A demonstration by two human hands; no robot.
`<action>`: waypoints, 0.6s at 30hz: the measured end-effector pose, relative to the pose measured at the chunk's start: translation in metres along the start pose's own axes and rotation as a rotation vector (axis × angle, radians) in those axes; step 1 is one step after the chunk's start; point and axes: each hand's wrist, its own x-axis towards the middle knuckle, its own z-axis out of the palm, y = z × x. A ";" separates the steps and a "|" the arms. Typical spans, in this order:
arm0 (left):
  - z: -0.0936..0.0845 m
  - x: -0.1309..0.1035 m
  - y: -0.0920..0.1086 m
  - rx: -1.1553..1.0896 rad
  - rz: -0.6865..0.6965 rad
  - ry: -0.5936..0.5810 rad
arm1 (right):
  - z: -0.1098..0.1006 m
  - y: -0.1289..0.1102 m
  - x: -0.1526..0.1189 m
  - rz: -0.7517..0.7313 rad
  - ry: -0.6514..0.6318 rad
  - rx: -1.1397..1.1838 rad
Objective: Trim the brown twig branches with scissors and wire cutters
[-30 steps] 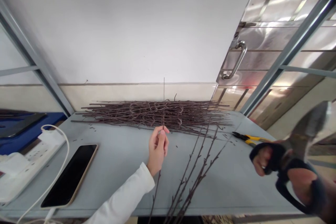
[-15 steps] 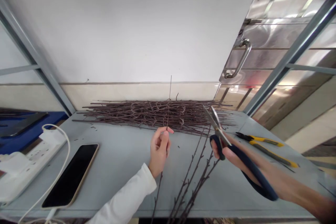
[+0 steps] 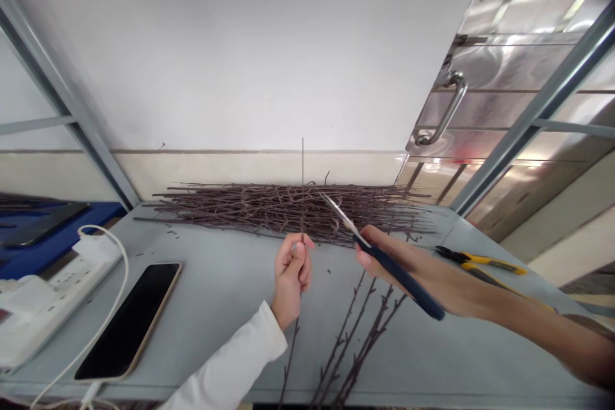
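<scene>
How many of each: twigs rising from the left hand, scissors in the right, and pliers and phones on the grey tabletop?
Twig rising from left hand: 1
Scissors in right hand: 1
Pliers: 1
Phone: 1
Total: 4

White wall (image 3: 269,45) above grey tabletop (image 3: 216,295), shiny metal door (image 3: 509,70) at right.

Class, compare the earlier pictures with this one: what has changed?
The right hand has brought the scissors leftward from the picture's right side, toward the twig; nothing was taken up or let go. The left hand still pinches that twig; the phone, pliers and pile of sticks stayed put.
</scene>
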 end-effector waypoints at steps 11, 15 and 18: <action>0.001 -0.002 0.003 -0.104 0.014 0.013 | -0.002 -0.008 0.002 -0.005 -0.176 0.039; 0.001 -0.003 0.003 -0.070 0.038 0.010 | 0.002 -0.004 0.001 -0.017 -0.171 0.033; 0.001 -0.004 0.002 0.020 0.076 0.038 | 0.003 -0.004 0.003 -0.032 -0.163 -0.025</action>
